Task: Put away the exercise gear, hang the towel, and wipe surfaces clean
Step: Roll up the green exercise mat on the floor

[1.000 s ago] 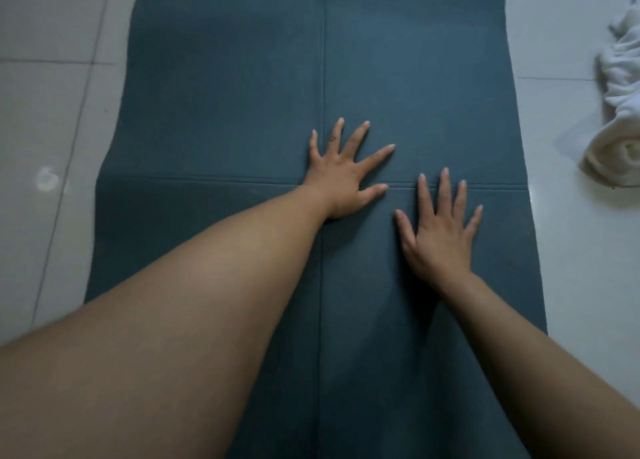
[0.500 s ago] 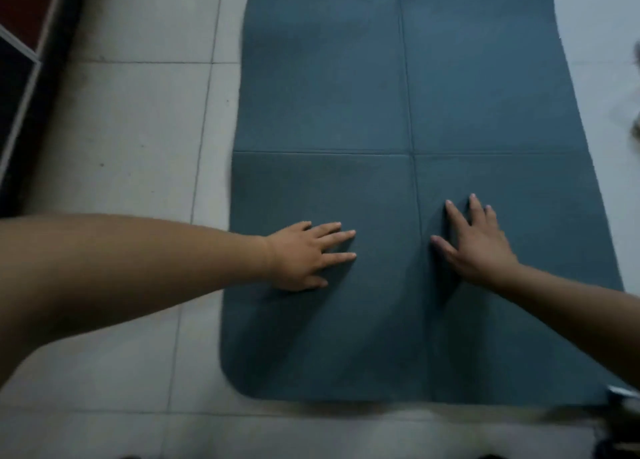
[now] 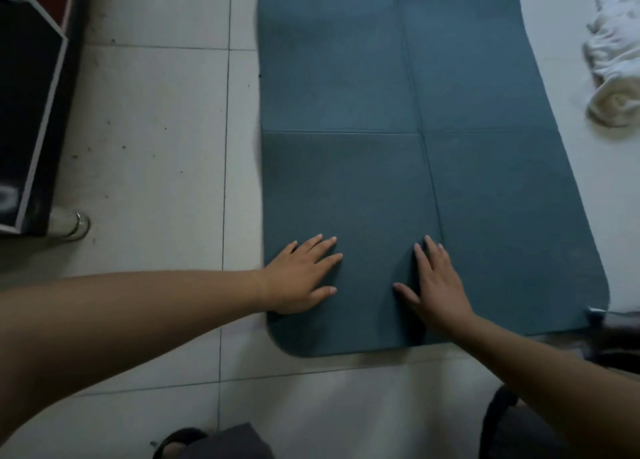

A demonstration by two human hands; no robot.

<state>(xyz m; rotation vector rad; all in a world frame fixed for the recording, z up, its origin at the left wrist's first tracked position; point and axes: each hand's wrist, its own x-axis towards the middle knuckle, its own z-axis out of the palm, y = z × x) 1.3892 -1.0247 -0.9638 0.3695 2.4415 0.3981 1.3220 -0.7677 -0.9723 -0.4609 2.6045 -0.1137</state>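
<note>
A teal exercise mat with fold creases lies flat on the tiled floor, its near end rounded at the corners. My left hand rests flat on the mat near its near left corner, fingers straight and spread. My right hand lies flat on the mat close to the centre crease, fingers straight. A crumpled white towel sits on the floor beyond the mat's right edge, partly cut off by the frame.
A dark cabinet on a metal leg stands at the left. Pale floor tiles lie between it and the mat. My knees and a sandal show at the bottom. A dark object lies by the mat's near right corner.
Both hands slid back along the mat toward its near end, and the left hand moved to the left. The view shifted, showing the mat's near edge, the cabinet and the towel.
</note>
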